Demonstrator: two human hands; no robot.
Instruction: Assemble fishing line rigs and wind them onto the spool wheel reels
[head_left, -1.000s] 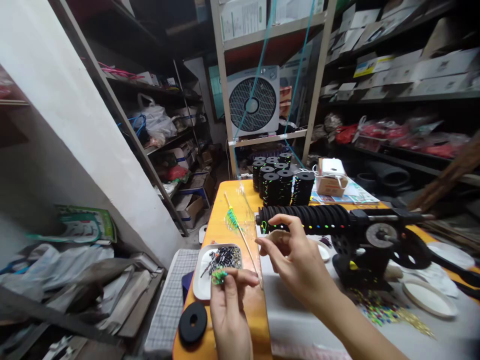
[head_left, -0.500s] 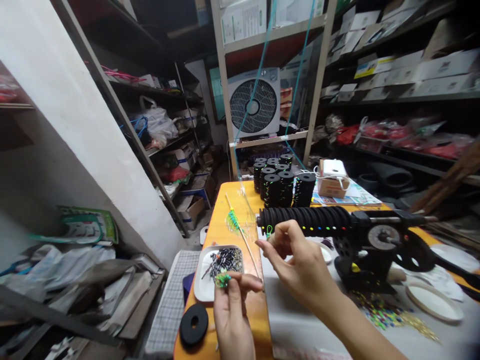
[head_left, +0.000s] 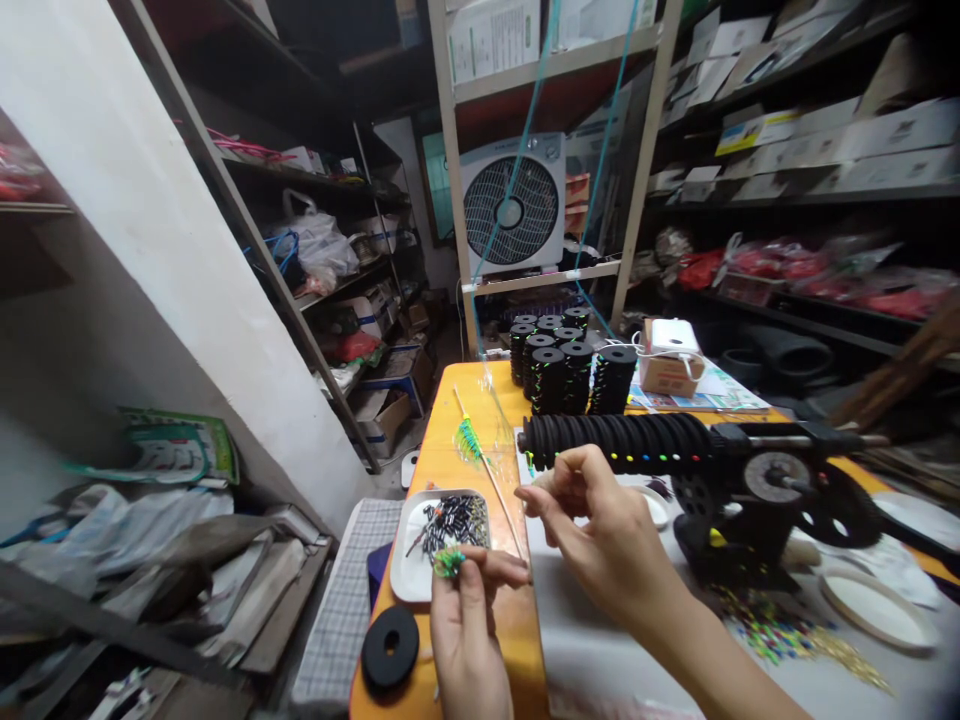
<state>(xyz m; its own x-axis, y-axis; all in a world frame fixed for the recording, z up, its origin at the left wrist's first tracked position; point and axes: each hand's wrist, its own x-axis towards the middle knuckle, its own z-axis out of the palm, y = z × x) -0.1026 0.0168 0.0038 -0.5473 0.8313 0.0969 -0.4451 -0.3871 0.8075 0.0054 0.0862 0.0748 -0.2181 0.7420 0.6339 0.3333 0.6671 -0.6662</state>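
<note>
My left hand [head_left: 471,630] pinches a small bundle of green looped threads [head_left: 450,563] between thumb and fingers, just in front of a white tray [head_left: 401,578] of small black and brass-coloured pieces. My right hand [head_left: 589,510] is closed, thumb toward forefinger, beside the left end of a ribbed black roll [head_left: 615,440]. Anything between its fingertips is too small to make out. A green thread loop [head_left: 529,462] hangs at that end of the roll, apart from the fingertips. Coloured beads [head_left: 643,457] sit in a row along the roll, which is mounted on a black winding device [head_left: 772,475].
Several black spools [head_left: 576,375] stand at the table's back, near a white device on a box [head_left: 670,360]. A thin stick with green threads [head_left: 487,465] lies left. A black foam disc [head_left: 390,648] rests at the front edge. Loose beads [head_left: 787,630] lie right.
The green loop, earlier at my right fingertips, now hangs at the roll's end, and the right hand is slightly away from it. My left hand keeps the green bundle. The view has shifted slightly.
</note>
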